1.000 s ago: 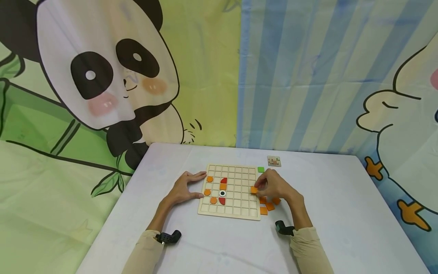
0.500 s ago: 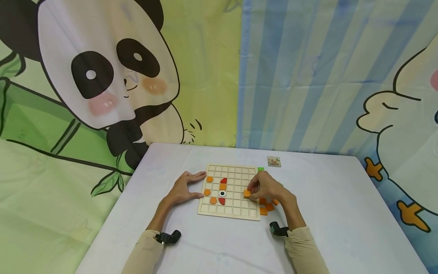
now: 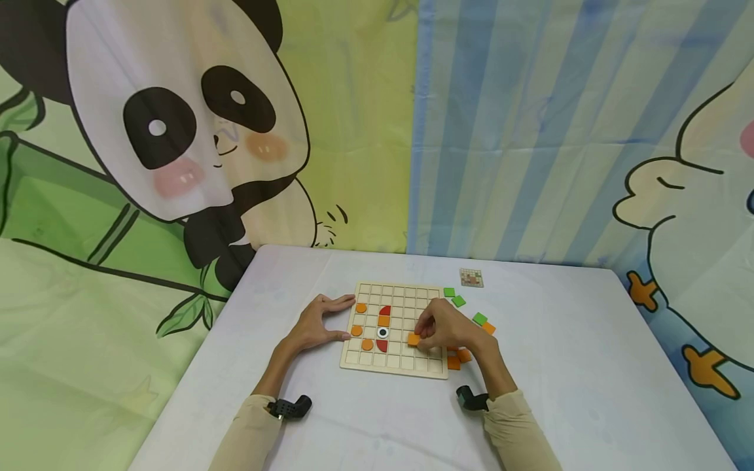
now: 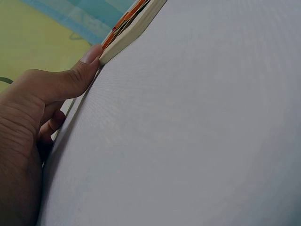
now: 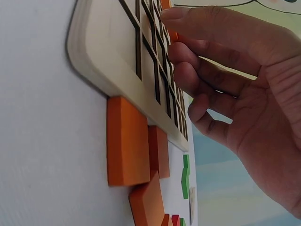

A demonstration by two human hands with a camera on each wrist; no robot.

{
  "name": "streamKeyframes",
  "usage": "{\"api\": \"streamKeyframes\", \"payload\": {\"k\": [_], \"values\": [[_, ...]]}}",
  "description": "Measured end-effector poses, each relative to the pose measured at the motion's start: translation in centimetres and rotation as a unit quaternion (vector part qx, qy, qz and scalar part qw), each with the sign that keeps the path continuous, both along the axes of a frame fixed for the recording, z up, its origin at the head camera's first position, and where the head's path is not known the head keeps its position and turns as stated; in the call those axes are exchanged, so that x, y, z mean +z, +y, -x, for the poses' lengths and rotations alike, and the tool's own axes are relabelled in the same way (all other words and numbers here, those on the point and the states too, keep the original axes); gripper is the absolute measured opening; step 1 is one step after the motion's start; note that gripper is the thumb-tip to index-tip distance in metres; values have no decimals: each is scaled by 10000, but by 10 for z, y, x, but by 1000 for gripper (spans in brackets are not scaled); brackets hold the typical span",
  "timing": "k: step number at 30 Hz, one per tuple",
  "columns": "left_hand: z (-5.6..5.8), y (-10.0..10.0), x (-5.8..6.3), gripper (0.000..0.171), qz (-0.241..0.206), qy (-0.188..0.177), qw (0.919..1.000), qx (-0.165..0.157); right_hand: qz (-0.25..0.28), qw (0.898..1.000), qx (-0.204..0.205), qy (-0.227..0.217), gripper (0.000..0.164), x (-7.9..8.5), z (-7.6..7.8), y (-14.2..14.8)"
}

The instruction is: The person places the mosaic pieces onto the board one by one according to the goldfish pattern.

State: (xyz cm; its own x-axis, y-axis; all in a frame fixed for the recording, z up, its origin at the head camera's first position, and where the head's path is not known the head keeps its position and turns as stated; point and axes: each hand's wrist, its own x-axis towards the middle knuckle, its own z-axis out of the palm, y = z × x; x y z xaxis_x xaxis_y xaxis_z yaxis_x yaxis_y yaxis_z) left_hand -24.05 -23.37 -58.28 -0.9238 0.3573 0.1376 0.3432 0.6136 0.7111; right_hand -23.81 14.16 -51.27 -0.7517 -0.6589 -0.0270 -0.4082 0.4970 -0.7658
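Observation:
A light wooden grid board lies flat on the table. My right hand pinches an orange square tile over the right half of the board. In the right wrist view the thumb and fingertips of the right hand partly cover that tile. Thumb and forefinger spread apart, my left hand touches the board's left edge; its thumb shows against the edge in the left wrist view. On the board sit several orange round pieces, two red quarter-round pieces, an orange square and a white piece with a black dot.
Loose orange square tiles lie right of the board, some partly hidden by my right hand and wrist. Green tiles lie farther back. A small picture card rests near the table's far side.
My right hand has carried the orange square tile leftward and toward me, from the board's right edge to over its inner cells. The left hand stays put.

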Motion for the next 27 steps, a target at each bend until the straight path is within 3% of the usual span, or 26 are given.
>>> {"api": "streamKeyframes", "payload": {"k": [15,27], "values": [[-2,0,2,89,6,-48,10000,-11,-25,9996,279,86,15,-8,-3,-25],[1,0,-1,88,48,62,10000,-10,-433,9978,212,449,12,2,-10,-37]]}}
